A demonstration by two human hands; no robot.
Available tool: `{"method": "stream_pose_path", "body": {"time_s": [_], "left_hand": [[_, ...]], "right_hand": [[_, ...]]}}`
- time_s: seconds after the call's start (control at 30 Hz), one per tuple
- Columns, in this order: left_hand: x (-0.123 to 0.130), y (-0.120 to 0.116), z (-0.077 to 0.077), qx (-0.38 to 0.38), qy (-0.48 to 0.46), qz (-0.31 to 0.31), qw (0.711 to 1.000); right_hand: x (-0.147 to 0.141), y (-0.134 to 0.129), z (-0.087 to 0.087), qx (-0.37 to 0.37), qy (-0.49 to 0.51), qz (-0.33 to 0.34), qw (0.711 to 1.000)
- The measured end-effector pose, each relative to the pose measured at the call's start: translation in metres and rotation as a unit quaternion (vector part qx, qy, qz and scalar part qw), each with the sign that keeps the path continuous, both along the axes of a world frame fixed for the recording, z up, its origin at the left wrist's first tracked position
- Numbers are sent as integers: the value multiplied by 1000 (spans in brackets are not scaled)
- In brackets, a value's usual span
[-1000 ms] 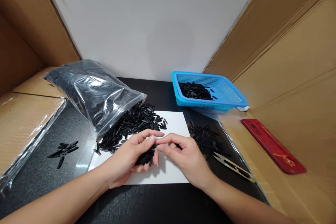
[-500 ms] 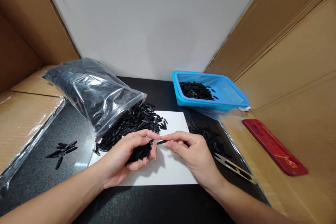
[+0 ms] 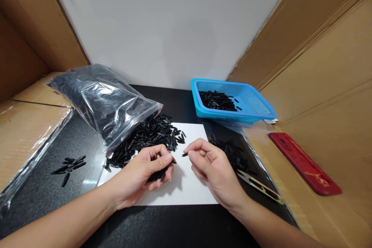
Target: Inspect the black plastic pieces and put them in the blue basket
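Cupped in my left hand (image 3: 152, 168) is a bunch of small black slivers (image 3: 159, 173), with the thumb pressed over them and one tip poking out by the fingers. My right hand (image 3: 210, 166) pinches a single black sliver (image 3: 185, 154) between thumb and forefinger, a short way right of the left hand. Both hands are above a white sheet (image 3: 181, 192). Behind the left hand a large pile of the same slivers (image 3: 148, 133) covers the sheet's far left part. What exactly the slivers are, I cannot tell.
A clear plastic bag (image 3: 101, 99) full of dark pieces lies at the back left. The blue basket (image 3: 250, 118) at the back right holds more slivers. Scissors-like metal tool (image 3: 261, 188), a dark heap (image 3: 229, 153) and a red case (image 3: 305, 164) lie right; several slivers (image 3: 68, 166) left.
My hands have come apart; the right one has moved slightly right with a sliver in its pinch. My left thumb has closed down over the bunch.
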State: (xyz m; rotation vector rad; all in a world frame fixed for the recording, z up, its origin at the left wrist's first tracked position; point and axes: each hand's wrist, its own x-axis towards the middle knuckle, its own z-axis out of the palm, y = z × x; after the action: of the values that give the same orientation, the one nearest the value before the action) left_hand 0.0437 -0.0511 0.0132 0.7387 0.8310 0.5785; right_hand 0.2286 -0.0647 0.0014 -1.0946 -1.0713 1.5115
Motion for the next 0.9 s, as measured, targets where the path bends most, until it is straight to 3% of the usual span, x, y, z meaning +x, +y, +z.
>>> {"method": "stream_pose_path", "body": {"time_s": [0.07, 0.13, 0.27, 0.4, 0.57, 0.9], "left_hand": [[1, 0, -1, 1, 3, 3, 1000], [1, 0, -2, 2, 5, 3, 1000], [2, 0, -3, 2, 7, 3, 1000], [1, -1, -3, 7, 13, 2, 1000], [1, 0, 2, -14, 21, 12, 1000], [-3, 1, 7, -56, 17, 46, 997]], "right_hand": [[0, 1, 0, -53, 108, 39, 992], [-1, 2, 0, -82, 145, 72, 983], [-3, -1, -1, 6, -27, 68, 997], [-6, -6, -5, 123, -205, 38, 970], [-6, -6, -6, 143, -224, -3, 964], [-4, -6, -4, 140, -209, -8, 968]]}}
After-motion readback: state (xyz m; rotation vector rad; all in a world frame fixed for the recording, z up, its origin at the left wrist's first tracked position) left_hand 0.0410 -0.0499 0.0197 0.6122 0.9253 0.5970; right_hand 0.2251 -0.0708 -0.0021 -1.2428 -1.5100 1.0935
